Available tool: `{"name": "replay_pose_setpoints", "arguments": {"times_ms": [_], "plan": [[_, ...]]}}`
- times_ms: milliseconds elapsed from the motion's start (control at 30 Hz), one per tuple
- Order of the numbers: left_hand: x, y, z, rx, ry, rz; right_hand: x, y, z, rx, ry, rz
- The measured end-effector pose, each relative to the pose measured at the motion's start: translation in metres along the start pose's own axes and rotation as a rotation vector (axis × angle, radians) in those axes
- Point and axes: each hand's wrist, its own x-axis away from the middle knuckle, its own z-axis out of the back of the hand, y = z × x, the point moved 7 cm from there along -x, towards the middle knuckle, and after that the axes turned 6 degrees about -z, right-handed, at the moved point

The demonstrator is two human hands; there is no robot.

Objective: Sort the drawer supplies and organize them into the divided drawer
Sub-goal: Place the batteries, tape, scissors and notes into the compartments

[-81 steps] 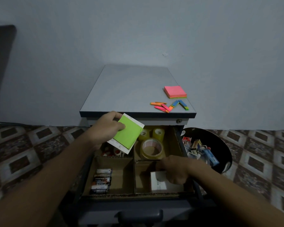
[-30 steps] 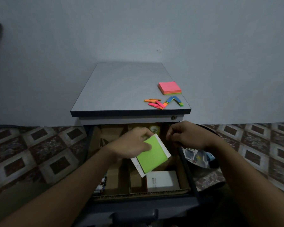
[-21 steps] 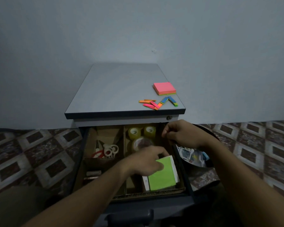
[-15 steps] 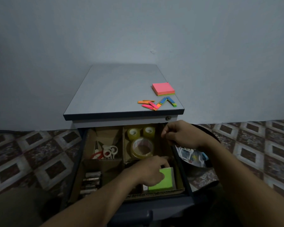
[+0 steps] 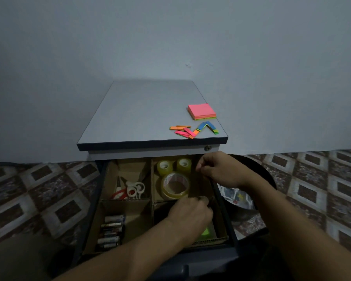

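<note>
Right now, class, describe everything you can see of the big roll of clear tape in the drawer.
The big roll of clear tape is a wide, glossy, yellowish ring with a pale inner core and an open middle showing brown cardboard. It lies flat in the far right compartment of the drawer, just in front of two small tape rolls. The left hand has its fingertips close to the roll's near edge; whether they touch cannot be told.

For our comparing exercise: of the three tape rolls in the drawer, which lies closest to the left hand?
The big tape roll, wider and in front of the two small rolls.
</note>
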Motion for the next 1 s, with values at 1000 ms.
{"name": "replay_pose_setpoints", "arguments": {"times_ms": [1000], "plan": [[0.016, -0.193, 0.127, 0.727, 0.843, 0.534, -0.036, -0.009, 0.075, 0.044, 0.787, 0.173]]}}
